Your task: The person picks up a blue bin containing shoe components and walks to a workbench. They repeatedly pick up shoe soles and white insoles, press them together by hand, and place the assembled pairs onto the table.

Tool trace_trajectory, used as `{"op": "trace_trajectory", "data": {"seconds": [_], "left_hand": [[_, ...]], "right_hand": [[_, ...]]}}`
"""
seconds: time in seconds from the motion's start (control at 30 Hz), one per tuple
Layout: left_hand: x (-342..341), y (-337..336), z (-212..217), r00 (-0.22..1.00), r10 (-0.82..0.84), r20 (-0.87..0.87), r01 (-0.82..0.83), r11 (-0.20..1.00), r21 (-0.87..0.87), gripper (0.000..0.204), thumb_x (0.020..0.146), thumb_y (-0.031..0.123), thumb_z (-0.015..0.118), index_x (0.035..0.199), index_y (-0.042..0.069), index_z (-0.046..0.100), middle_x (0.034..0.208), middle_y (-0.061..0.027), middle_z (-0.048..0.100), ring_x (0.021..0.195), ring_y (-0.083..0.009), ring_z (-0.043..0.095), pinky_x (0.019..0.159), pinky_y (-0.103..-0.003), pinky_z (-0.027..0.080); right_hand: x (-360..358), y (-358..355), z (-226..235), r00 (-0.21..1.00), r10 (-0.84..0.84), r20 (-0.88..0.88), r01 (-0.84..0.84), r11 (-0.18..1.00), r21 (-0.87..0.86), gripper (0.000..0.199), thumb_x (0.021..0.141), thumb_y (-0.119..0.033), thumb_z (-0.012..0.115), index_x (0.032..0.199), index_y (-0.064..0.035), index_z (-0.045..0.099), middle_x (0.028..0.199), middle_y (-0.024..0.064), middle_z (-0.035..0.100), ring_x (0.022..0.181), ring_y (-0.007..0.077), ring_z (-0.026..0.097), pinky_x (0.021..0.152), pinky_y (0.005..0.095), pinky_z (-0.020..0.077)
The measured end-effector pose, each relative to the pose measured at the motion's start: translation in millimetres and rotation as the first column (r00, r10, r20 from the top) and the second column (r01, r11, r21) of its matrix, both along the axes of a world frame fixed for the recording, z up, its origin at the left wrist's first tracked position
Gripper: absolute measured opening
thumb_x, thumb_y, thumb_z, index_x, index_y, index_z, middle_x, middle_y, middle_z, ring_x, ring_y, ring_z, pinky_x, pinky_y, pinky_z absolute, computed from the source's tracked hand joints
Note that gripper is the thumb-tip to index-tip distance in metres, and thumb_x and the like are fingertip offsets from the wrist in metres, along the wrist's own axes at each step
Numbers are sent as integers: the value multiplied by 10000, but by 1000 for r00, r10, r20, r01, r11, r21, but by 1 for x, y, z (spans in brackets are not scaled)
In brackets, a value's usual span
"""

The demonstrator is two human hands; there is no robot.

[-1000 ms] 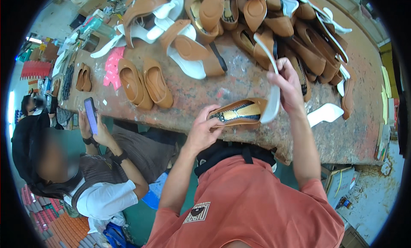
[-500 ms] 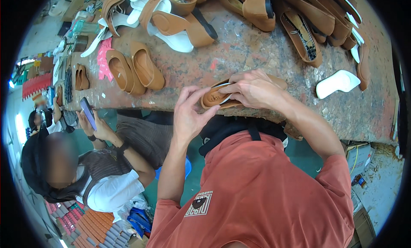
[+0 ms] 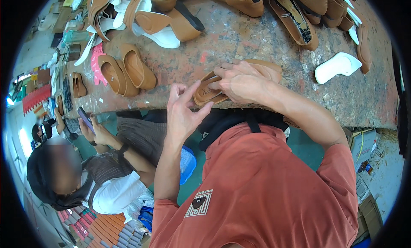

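Note:
A tan flat shoe lies on the near edge of the worktable, its heel end toward my left hand. Thumb and forefinger of that hand bracket the heel, one on each side. My right hand reaches over the shoe from the right with bent fingers inside its opening, on the tan insole. Its fingertips are partly hidden in the shoe. Beyond my right wrist shows more tan shoe upper; whether it is a second shoe I cannot tell.
A pair of tan shoes stands to the left on the worktable. Heaped shoes and white insole-shaped pieces line the far side. One white piece lies at right. A person with a phone sits at left.
My right fingers have shifted slightly and press deeper into the shoe; less of the insole's white edge shows. The whole view has shifted a little. My left hand stays at the heel.

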State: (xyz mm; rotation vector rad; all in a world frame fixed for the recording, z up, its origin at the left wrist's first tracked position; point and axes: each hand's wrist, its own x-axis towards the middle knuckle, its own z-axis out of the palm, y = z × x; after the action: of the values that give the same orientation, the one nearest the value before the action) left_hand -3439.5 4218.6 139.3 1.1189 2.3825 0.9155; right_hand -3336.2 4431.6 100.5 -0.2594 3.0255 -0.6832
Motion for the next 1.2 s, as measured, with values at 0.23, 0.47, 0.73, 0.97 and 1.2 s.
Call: {"op": "trace_trajectory", "data": {"seconds": [0.23, 0.47, 0.73, 0.97, 1.2], "left_hand": [[10, 9, 10, 777, -465, -425, 306, 868, -391, 455, 767, 299, 904, 1102, 17, 779, 1186, -107, 680, 1259, -350, 616, 1039, -447, 550], [-8, -7, -12, 687, -583, -434, 348, 788, -508, 539, 813, 286, 860, 1276, 36, 742, 1417, -82, 622, 1436, -358, 480, 1227, -533, 397], [-6, 27, -25, 619, -684, -385, 507, 723, -469, 903, 801, 284, 857, 1622, 156, 503, 1693, 4, 462, 1326, -317, 509, 1078, -470, 461], [-6, 45, -14, 613, -779, -130, 512, 518, -685, 620, 801, 259, 836, 1406, 196, 713, 1663, 23, 487, 1242, -287, 518, 990, -473, 464], [-32, 25, -23, 499, -738, -454, 679, 659, -325, 627, 772, 241, 835, 1373, 113, 711, 1723, -43, 407, 1599, -250, 340, 1329, -576, 231]], "right_hand": [[-4, -4, 8, 998, 35, 50, -39, 996, 79, 321, 899, -297, 749, 1205, -220, 807, 1217, 111, 687, 1201, 303, 688, 959, 496, 552], [29, 21, 41, 946, -311, 86, 273, 914, 300, 556, 854, -504, 824, 1365, -297, 746, 1321, 138, 667, 1341, 330, 601, 1061, 612, 421], [49, 7, 41, 831, -557, 1, 557, 830, -23, 607, 854, -288, 883, 1427, -226, 695, 1295, 197, 691, 1178, 334, 694, 886, 467, 547], [56, -69, 0, 759, -601, -251, 593, 797, -118, 356, 803, -96, 820, 1151, -42, 770, 911, 107, 717, 769, 302, 744, 673, 440, 619], [41, -33, 13, 827, -556, 79, 535, 823, 192, 287, 835, -153, 781, 1086, -29, 721, 1065, 137, 705, 1034, 337, 717, 890, 501, 583]]}}
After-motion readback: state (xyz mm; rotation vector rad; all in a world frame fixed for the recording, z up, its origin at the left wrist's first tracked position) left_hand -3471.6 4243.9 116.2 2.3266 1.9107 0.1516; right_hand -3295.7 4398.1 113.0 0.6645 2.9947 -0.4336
